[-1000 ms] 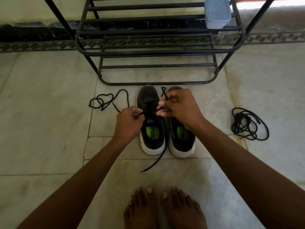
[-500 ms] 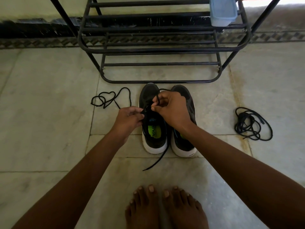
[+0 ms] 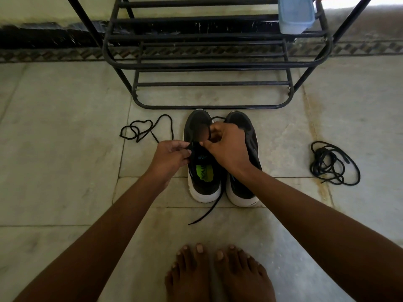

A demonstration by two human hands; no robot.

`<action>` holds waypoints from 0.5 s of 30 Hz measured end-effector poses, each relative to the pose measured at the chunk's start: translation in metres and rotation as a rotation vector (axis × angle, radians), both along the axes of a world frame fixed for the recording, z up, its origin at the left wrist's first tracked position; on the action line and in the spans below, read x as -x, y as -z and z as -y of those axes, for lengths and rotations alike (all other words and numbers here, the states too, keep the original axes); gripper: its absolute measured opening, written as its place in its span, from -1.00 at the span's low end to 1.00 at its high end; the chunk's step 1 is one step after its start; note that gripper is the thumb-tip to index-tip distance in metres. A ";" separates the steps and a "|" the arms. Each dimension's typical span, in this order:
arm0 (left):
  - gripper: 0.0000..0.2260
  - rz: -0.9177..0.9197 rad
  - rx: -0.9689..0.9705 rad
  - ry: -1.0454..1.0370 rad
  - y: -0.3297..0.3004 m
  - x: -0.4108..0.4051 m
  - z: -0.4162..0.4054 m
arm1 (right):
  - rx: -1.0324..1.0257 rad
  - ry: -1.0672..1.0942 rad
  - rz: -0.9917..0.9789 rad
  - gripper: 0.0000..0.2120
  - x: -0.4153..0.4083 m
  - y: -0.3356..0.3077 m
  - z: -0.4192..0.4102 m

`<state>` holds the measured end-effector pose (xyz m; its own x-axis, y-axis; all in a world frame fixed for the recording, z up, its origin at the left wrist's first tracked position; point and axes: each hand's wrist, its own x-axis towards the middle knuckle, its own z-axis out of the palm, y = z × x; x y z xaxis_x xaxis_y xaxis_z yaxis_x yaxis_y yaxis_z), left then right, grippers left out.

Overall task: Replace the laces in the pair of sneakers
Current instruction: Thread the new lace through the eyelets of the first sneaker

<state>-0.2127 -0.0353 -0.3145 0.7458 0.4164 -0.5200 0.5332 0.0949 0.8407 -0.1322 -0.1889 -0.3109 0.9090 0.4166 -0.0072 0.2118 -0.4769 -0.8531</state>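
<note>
Both hands work the left sneaker [image 3: 204,162] near the rack [image 3: 207,62]: left hand [image 3: 172,156] pinches its eyelet edge, while right hand [image 3: 226,147], now moved across from the right sneaker [image 3: 246,136], pinches the lace [image 3: 209,134], so threading proceeds.

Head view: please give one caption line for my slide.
Both hands, left and right, thread a black lace into the left sneaker, shoe rack behind.
</note>
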 end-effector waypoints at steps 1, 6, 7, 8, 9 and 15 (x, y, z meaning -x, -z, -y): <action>-0.78 0.000 -0.001 0.001 0.000 0.000 0.000 | 0.013 -0.005 0.003 -0.88 -0.001 -0.001 -0.001; -0.79 0.001 -0.006 0.010 -0.002 0.000 0.000 | 0.034 -0.027 0.022 -0.92 -0.001 -0.003 -0.002; -0.79 0.005 -0.004 0.010 -0.003 0.000 0.001 | 0.029 -0.034 0.022 -0.91 0.000 -0.003 -0.002; -0.80 0.009 -0.002 0.009 -0.004 0.001 0.001 | 0.023 -0.041 0.022 -0.91 0.000 -0.002 -0.002; -0.81 0.013 0.006 0.010 -0.005 0.001 0.002 | 0.017 -0.046 0.024 -0.91 0.001 -0.002 -0.002; -0.83 -0.002 0.131 -0.075 -0.007 -0.002 0.004 | 0.009 -0.043 0.038 -0.93 0.003 -0.001 -0.004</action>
<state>-0.2110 -0.0389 -0.3073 0.7138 0.3996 -0.5752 0.5225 0.2431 0.8173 -0.1354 -0.1852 -0.3094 0.8899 0.4555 0.0234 0.2646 -0.4739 -0.8399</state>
